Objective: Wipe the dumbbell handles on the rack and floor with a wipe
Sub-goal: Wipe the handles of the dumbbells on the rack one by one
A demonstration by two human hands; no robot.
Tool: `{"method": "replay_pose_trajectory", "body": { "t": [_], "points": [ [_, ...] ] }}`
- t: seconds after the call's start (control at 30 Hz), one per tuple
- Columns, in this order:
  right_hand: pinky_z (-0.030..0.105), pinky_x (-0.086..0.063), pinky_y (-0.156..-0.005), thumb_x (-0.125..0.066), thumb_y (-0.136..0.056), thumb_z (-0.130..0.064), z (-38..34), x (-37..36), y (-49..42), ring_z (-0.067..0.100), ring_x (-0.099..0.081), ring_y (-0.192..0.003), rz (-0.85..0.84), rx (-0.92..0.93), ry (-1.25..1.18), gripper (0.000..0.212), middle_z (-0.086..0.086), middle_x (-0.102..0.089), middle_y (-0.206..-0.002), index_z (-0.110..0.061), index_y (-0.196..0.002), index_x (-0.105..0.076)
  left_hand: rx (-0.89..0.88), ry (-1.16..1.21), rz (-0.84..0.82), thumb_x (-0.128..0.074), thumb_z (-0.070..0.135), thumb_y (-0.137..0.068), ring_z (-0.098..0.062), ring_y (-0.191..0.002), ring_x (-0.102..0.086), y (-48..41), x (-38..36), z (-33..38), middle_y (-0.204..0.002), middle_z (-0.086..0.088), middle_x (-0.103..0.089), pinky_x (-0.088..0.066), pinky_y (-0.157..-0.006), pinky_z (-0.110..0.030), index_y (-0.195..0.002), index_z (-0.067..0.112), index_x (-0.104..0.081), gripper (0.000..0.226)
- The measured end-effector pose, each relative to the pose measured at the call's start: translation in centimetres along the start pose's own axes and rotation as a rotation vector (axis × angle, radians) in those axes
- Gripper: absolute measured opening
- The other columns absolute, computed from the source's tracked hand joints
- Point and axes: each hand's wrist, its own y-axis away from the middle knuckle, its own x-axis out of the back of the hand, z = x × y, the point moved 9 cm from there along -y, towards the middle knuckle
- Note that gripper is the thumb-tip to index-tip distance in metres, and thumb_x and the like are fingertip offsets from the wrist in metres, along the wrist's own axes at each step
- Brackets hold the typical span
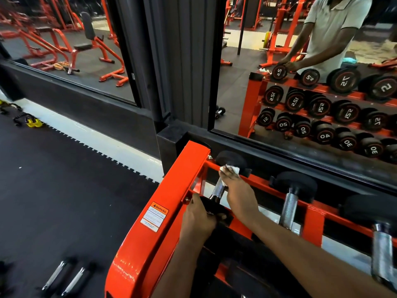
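Head view: the right hand (pixel 238 196) has its grip closed on a white wipe (pixel 232 169), pressed to the far end of the knurled handle (pixel 218 188) of the leftmost dumbbell on the orange rack (pixel 167 190). The left hand (pixel 198 220) clamps that dumbbell's near black head (pixel 211 208). Two more dumbbells (pixel 64 276) lie on the floor, near left.

Single head view, looking forward and down, close over rack (pixel 163 211), facing wall mirror (pixel 300 50).
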Motion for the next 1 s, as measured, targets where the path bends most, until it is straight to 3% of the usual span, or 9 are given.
{"method": "replay_pose_trajectory", "body": {
  "t": [0.2,0.27,0.33,0.4,0.47,0.5,0.67,0.8,1.0],
  "points": [
    [0.032,-0.018,-0.122,-0.035,-0.089,0.008,0.3,-0.4,-1.3,0.01,-0.015,-0.148,0.033,-0.005,-0.018,0.065,-0.001,-0.026,-0.158,-0.015,-0.15,-0.034,0.032,0.027,-0.025,-0.088,0.041,-0.073,-0.025,-0.098,-0.065,0.0,-0.1,0.1,-0.107,-0.005,-0.066,-0.051,-0.078,-0.034,-0.114,0.013,-0.043,0.067],
    [0.03,-0.025,-0.119,-0.037,-0.089,0.009,0.4,-0.5,-0.4,0.015,-0.027,-0.145,0.083,-0.091,-0.133,0.064,0.0,-0.03,-0.156,-0.014,-0.148,-0.037,0.024,0.024,-0.002,-0.09,0.04,-0.069,-0.029,-0.098,-0.066,0.0,0.3,0.2,-0.105,-0.007,-0.068,-0.049,-0.076,-0.033,-0.114,0.01,-0.045,0.07],
    [0.025,-0.039,-0.108,-0.04,-0.088,0.012,0.5,-0.4,1.3,0.015,-0.048,-0.131,0.178,-0.15,-0.265,0.066,-0.001,-0.045,-0.148,-0.02,-0.145,-0.044,0.02,0.024,0.009,-0.09,0.036,-0.069,-0.03,-0.098,-0.067,0.0,0.3,0.2,-0.103,-0.007,-0.069,-0.046,-0.074,-0.031,-0.113,0.01,-0.046,0.067],
    [0.007,-0.044,-0.087,-0.043,-0.091,0.008,1.0,-0.3,1.6,0.005,-0.063,-0.103,0.223,-0.269,-0.358,0.059,0.0,-0.068,-0.12,-0.025,-0.14,-0.049,0.011,0.018,0.014,-0.089,0.036,-0.07,-0.029,-0.097,-0.068,0.1,0.2,0.2,-0.103,-0.006,-0.07,-0.051,-0.077,-0.035,-0.113,0.012,-0.046,0.065],
    [0.01,-0.043,-0.058,-0.048,-0.097,-0.003,2.5,-0.5,1.1,0.003,-0.056,-0.067,0.252,-0.531,-0.468,0.038,-0.002,-0.063,-0.081,-0.019,-0.13,-0.061,-0.002,-0.017,0.022,-0.086,0.034,-0.072,-0.029,-0.094,-0.068,0.1,0.2,0.1,-0.102,-0.006,-0.069,-0.054,-0.079,-0.043,-0.116,0.014,-0.044,0.064],
    [0.012,-0.041,-0.053,-0.05,-0.098,-0.007,3.0,-0.8,1.5,0.006,-0.055,-0.064,0.264,-0.634,-0.552,0.031,0.001,-0.063,-0.08,-0.014,-0.124,-0.065,-0.011,-0.035,0.028,-0.085,0.032,-0.072,-0.029,-0.093,-0.068,0.1,0.1,0.0,-0.101,-0.006,-0.068,-0.055,-0.079,-0.045,-0.116,0.015,-0.044,0.062],
    [0.008,-0.042,-0.052,-0.052,-0.097,-0.01,3.3,-3.4,3.3,0.006,-0.057,-0.07,0.328,-0.761,-0.897,0.035,-0.003,-0.064,-0.096,-0.024,-0.128,-0.062,-0.038,-0.055,0.038,-0.082,0.026,-0.075,-0.027,-0.088,-0.067,0.0,0.0,0.2,-0.097,-0.005,-0.068,-0.055,-0.073,-0.041,-0.113,0.016,-0.043,0.055],
    [0.024,-0.05,-0.071,-0.051,-0.096,-0.007,4.5,-4.7,1.9,0.019,-0.065,-0.09,0.321,-0.967,-1.214,0.022,0.003,-0.068,-0.097,-0.013,-0.107,-0.07,-0.031,-0.035,0.024,-0.087,0.036,-0.072,-0.023,-0.09,-0.068,-0.2,0.0,0.0,-0.098,-0.001,-0.069,-0.056,-0.077,-0.039,-0.112,0.016,-0.045,0.061],
    [0.041,-0.059,-0.078,-0.051,-0.094,-0.004,4.6,-6.0,3.5,0.028,-0.071,-0.08,0.124,-0.962,-1.308,0.019,0.017,-0.073,-0.092,-0.006,-0.091,-0.069,0.003,-0.059,-0.002,-0.088,0.049,-0.07,-0.025,-0.095,-0.065,-0.2,-0.3,0.0,-0.102,-0.005,-0.066,-0.053,-0.08,-0.037,-0.113,0.014,-0.043,0.072]
  ]
}}
